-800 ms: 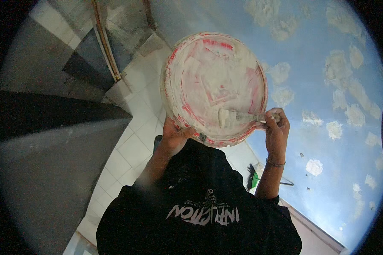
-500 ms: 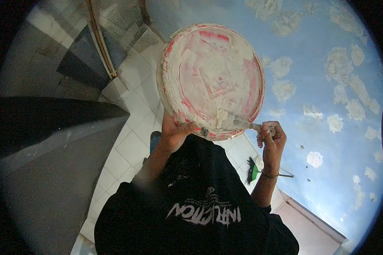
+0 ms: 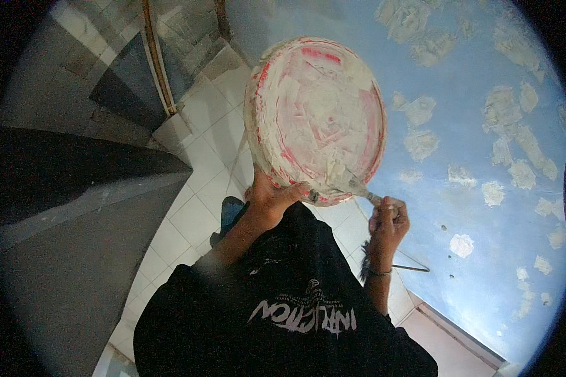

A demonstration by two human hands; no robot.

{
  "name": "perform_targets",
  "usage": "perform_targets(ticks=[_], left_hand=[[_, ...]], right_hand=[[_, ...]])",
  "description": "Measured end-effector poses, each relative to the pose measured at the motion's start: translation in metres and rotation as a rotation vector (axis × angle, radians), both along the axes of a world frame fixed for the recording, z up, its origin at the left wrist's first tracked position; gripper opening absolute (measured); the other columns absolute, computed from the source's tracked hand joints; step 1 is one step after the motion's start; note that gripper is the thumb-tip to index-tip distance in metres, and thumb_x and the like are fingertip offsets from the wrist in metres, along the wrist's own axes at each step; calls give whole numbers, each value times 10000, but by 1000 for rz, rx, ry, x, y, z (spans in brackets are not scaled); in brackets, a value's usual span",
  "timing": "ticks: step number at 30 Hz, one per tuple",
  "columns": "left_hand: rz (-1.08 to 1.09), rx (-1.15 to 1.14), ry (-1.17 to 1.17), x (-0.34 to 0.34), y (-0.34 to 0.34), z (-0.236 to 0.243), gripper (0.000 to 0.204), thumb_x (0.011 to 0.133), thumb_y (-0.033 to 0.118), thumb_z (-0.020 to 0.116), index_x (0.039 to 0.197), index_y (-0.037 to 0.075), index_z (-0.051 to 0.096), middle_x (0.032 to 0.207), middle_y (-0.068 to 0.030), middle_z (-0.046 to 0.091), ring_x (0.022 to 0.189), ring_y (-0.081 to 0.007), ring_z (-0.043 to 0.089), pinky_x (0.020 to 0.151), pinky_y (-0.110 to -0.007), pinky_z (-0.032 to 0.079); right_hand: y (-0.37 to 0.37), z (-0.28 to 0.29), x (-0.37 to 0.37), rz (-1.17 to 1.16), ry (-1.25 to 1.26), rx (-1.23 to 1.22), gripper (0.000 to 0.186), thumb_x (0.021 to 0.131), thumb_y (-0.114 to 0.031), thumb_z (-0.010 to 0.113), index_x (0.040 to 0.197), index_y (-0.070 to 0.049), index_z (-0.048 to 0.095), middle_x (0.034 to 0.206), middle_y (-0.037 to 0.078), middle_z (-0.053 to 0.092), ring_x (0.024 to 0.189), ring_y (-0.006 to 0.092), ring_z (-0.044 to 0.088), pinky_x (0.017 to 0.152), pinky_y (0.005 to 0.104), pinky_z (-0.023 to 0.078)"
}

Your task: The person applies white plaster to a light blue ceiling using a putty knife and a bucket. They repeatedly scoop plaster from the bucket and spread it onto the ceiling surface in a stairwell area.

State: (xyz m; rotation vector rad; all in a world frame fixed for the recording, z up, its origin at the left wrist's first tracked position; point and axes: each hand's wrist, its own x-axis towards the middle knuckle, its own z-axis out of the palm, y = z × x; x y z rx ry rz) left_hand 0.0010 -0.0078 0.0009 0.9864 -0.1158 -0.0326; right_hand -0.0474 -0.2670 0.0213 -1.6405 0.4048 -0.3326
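My left hand point(image 3: 275, 200) grips the lower left rim of a round red lid point(image 3: 317, 119), its face smeared with off-white filler paste. The thumb lies over the rim while the fingers go out of sight behind it. In my right hand point(image 3: 388, 220) is the handle of a putty knife point(image 3: 353, 183), closed in the fingers. Its paste-coated blade rests against the lower part of the lid, with a lump of filler point(image 3: 335, 169) at its end.
On the right rises a blue wall point(image 3: 446, 207) with many white filler patches point(image 3: 462, 245). A broom point(image 3: 365, 261) is partly hidden behind my right wrist. White floor tiles point(image 3: 188, 217) run below, and a large grey surface point(image 3: 75, 251) fills the left side.
The lid has tilted and turned slightly, and my left hand has shifted right with it. My right hand has dropped lower and a little left, angling the putty knife more steeply.
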Motion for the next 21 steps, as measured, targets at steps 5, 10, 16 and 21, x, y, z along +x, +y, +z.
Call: perform_targets(ticks=[5, 10, 16, 21], left_hand=[[20, 72, -115, -7, -15, 5, 909, 909, 9, 699, 1553, -37, 59, 1493, -235, 366, 1375, -294, 438, 1163, -440, 377], [1, 95, -90, -14, -25, 4, 866, 914, -30, 652, 1543, -9, 56, 1460, -221, 383, 1351, -285, 466, 1141, -464, 413], [-49, 195, -99, -16, -25, -2, 833, 920, -18, 648, 1526, 10, 76, 1419, -222, 411, 1289, -278, 526, 1058, -446, 501], [-30, 230, -63, -15, -26, -8, 831, 921, -2, 683, 1510, -38, 97, 1432, -219, 379, 1324, -276, 476, 1104, -432, 439]], right_hand=[[47, -2, -3, -122, -25, 186, 280, 1012, -292, 676, 994, -20, 614, 646, 35, 573, 425, 69, 434, 367, 229, 327], [52, 10, 6, -95, -80, 4, 317, 1001, -302, 697, 997, 5, 619, 610, 40, 580, 414, 64, 456, 363, 231, 338], [60, 19, 29, -94, -148, 33, 318, 1000, -306, 699, 959, 0, 621, 602, 17, 570, 424, 52, 443, 369, 229, 335], [60, 29, 62, -96, -216, 76, 302, 1018, -288, 673, 936, -4, 614, 604, 14, 568, 426, 53, 426, 365, 233, 319]])
